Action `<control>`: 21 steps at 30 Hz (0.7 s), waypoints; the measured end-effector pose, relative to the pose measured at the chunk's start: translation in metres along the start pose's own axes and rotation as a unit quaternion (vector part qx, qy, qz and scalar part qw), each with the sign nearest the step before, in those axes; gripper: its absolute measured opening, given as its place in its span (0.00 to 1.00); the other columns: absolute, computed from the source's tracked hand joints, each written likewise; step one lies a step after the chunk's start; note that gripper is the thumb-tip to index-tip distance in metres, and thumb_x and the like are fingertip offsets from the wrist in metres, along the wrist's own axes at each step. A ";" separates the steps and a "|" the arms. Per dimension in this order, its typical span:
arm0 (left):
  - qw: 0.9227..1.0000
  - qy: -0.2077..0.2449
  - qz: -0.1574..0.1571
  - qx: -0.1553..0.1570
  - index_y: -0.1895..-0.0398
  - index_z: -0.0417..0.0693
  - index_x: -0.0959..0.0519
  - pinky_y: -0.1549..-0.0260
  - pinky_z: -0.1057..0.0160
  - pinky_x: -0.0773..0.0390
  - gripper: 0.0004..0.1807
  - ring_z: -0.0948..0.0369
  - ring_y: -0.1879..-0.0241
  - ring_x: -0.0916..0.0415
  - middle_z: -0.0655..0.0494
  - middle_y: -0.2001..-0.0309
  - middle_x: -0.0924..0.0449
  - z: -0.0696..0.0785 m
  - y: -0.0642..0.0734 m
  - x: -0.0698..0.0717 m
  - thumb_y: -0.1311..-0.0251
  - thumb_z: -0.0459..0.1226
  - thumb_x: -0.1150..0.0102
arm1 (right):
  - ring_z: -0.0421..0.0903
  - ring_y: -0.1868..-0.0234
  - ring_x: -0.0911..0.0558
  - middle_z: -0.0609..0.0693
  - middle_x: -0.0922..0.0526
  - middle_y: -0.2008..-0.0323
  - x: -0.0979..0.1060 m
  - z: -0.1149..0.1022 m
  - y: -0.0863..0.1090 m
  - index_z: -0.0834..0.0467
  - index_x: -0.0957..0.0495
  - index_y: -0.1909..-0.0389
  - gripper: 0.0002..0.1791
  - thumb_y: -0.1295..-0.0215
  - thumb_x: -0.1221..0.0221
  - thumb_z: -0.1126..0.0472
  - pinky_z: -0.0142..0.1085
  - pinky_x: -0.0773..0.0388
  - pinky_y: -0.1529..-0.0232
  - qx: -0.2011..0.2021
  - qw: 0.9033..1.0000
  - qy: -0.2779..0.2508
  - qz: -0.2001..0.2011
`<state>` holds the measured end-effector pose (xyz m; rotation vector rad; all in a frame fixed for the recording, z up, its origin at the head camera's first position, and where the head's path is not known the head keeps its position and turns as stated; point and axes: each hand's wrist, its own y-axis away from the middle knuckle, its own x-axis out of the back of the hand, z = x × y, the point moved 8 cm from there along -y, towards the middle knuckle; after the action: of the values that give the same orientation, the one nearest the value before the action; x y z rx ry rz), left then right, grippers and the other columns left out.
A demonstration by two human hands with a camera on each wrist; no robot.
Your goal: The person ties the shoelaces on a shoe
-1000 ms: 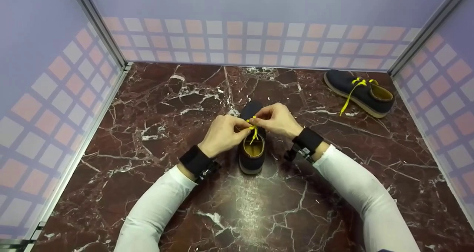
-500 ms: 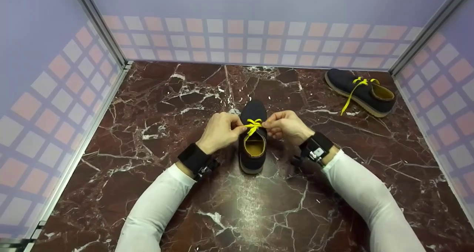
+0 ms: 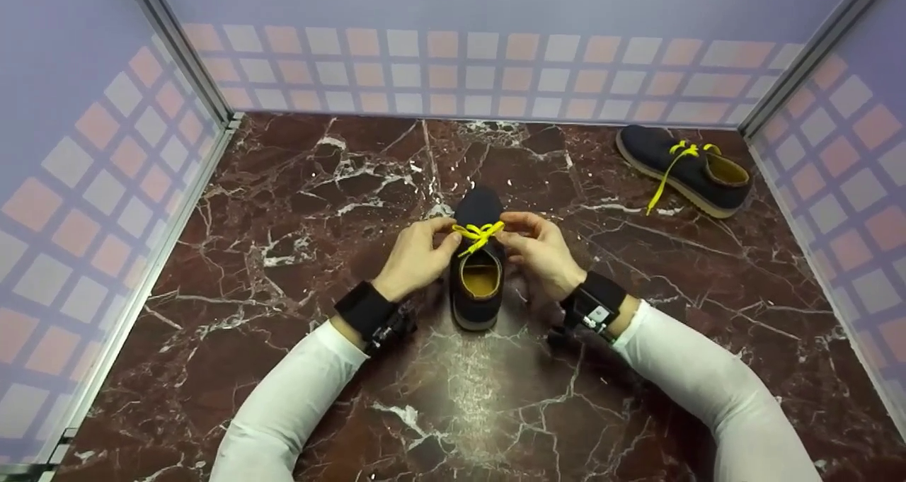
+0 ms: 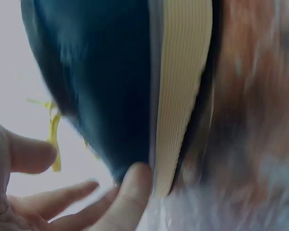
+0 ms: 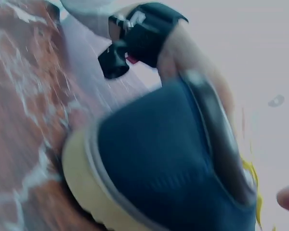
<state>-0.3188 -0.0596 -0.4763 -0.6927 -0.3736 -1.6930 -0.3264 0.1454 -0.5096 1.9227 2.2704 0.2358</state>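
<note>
- One shoe (image 3: 476, 306), lace (image 3: 480, 234) in a bow;
- left hand (image 3: 416, 259): fingers parted beside lace;
- right hand (image 3: 545, 254): fingers parted likewise; lace contact unclear, wrist views blurred.

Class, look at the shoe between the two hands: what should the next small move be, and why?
Probably a light outward tug on both sides of the yellow bow, to snug and even it. It lies spread across the shoe, with the left hand at one side and the right hand at the other, both close to it.
</note>
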 end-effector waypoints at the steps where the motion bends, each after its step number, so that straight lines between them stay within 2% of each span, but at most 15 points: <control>1: 1.000 0.009 -0.006 0.008 0.28 0.35 0.17 0.30 0.45 0.17 0.25 0.44 0.34 0.12 0.38 0.33 0.11 0.000 0.002 -0.002 0.21 0.41 0.40 | 0.39 0.56 0.15 0.55 0.14 0.41 -0.003 -0.001 0.003 0.66 0.25 0.25 0.31 0.26 0.32 0.64 0.34 0.15 0.53 0.003 1.000 0.012 0.002; 3: 0.999 0.023 -0.021 0.020 0.26 0.35 0.20 0.27 0.44 0.18 0.26 0.44 0.32 0.14 0.38 0.31 0.13 0.002 0.006 -0.005 0.20 0.40 0.43 | 0.39 0.53 0.14 0.62 0.17 0.32 -0.010 0.000 0.008 0.67 0.33 0.18 0.38 0.25 0.33 0.63 0.34 0.14 0.50 -0.002 1.000 0.021 -0.008; 6: 0.998 0.038 -0.035 0.025 0.31 0.39 0.16 0.32 0.45 0.16 0.23 0.48 0.39 0.12 0.41 0.36 0.09 0.006 0.009 -0.008 0.21 0.38 0.45 | 0.41 0.49 0.12 0.71 0.22 0.26 -0.022 0.005 0.015 0.69 0.42 0.14 0.42 0.23 0.37 0.63 0.33 0.13 0.45 -0.014 0.999 -0.001 -0.031; 9: 0.997 0.055 -0.046 0.027 0.37 0.42 0.13 0.37 0.46 0.16 0.19 0.50 0.45 0.13 0.43 0.42 0.08 0.009 0.011 -0.010 0.22 0.38 0.45 | 0.46 0.40 0.13 0.71 0.25 0.22 -0.031 0.007 0.021 0.70 0.47 0.12 0.42 0.20 0.42 0.64 0.36 0.14 0.36 -0.012 0.998 -0.037 -0.040; 11: 0.994 0.087 -0.064 0.030 0.35 0.41 0.14 0.30 0.46 0.19 0.20 0.49 0.38 0.15 0.42 0.37 0.11 0.009 0.010 -0.013 0.22 0.37 0.46 | 0.49 0.35 0.15 0.69 0.27 0.20 -0.036 0.006 0.022 0.69 0.46 0.12 0.39 0.18 0.45 0.65 0.39 0.16 0.32 -0.005 0.997 -0.058 -0.041; 13: 0.989 0.122 -0.079 0.029 0.28 0.42 0.18 0.18 0.49 0.28 0.23 0.49 0.24 0.23 0.38 0.25 0.20 -0.013 0.001 -0.026 0.20 0.40 0.44 | 0.52 0.29 0.19 0.67 0.31 0.17 -0.040 0.005 0.020 0.68 0.47 0.11 0.39 0.17 0.48 0.65 0.42 0.19 0.27 -0.001 0.996 -0.073 -0.043; 14: 0.986 0.139 -0.085 0.034 0.25 0.42 0.20 0.13 0.49 0.35 0.25 0.47 0.17 0.30 0.36 0.19 0.26 -0.022 -0.003 -0.032 0.20 0.40 0.44 | 0.53 0.27 0.20 0.67 0.33 0.16 -0.041 0.006 0.018 0.68 0.48 0.11 0.39 0.17 0.49 0.65 0.42 0.20 0.25 -0.003 0.996 -0.078 -0.042; 15: 0.983 0.153 -0.091 0.039 0.21 0.42 0.23 0.10 0.49 0.42 0.28 0.45 0.12 0.38 0.33 0.15 0.34 -0.022 -0.002 -0.033 0.19 0.41 0.44 | 0.54 0.26 0.21 0.67 0.33 0.15 -0.042 0.006 0.016 0.68 0.49 0.10 0.39 0.16 0.50 0.65 0.43 0.21 0.24 -0.006 0.996 -0.085 -0.042; 16: 0.980 0.164 -0.097 0.051 0.17 0.42 0.27 0.08 0.48 0.49 0.30 0.43 0.09 0.47 0.31 0.11 0.43 -0.028 -0.005 -0.037 0.19 0.40 0.45 | 0.53 0.27 0.20 0.67 0.33 0.15 -0.044 0.006 0.013 0.67 0.50 0.10 0.39 0.16 0.51 0.64 0.42 0.20 0.25 -0.008 0.995 -0.092 -0.042; 18: 0.978 0.174 -0.094 0.071 0.13 0.45 0.33 0.07 0.48 0.57 0.35 0.43 0.06 0.60 0.31 0.09 0.55 -0.045 -0.013 -0.046 0.18 0.42 0.45 | 0.49 0.29 0.19 0.65 0.34 0.14 -0.045 0.007 0.008 0.66 0.53 0.09 0.40 0.14 0.51 0.63 0.40 0.21 0.25 -0.014 0.994 -0.099 -0.037; 20: 0.975 0.178 -0.087 0.103 0.11 0.44 0.37 0.07 0.45 0.58 0.36 0.42 0.06 0.64 0.31 0.08 0.60 -0.040 -0.013 -0.044 0.18 0.42 0.47 | 0.44 0.38 0.14 0.63 0.29 0.16 -0.047 0.008 0.003 0.65 0.53 0.09 0.40 0.14 0.51 0.62 0.36 0.18 0.31 -0.021 0.994 -0.104 -0.028; 21: 0.973 0.186 -0.081 0.112 0.11 0.43 0.38 0.07 0.45 0.57 0.37 0.43 0.06 0.64 0.32 0.08 0.61 -0.039 -0.015 -0.043 0.18 0.42 0.47 | 0.42 0.45 0.13 0.62 0.23 0.21 -0.049 0.008 0.000 0.65 0.51 0.09 0.39 0.13 0.51 0.62 0.34 0.17 0.36 -0.022 0.994 -0.108 -0.026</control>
<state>-0.3376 -0.0460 -0.5320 -0.1747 -0.3547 -1.8554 -0.3167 0.0973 -0.5164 1.7710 2.1511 0.0669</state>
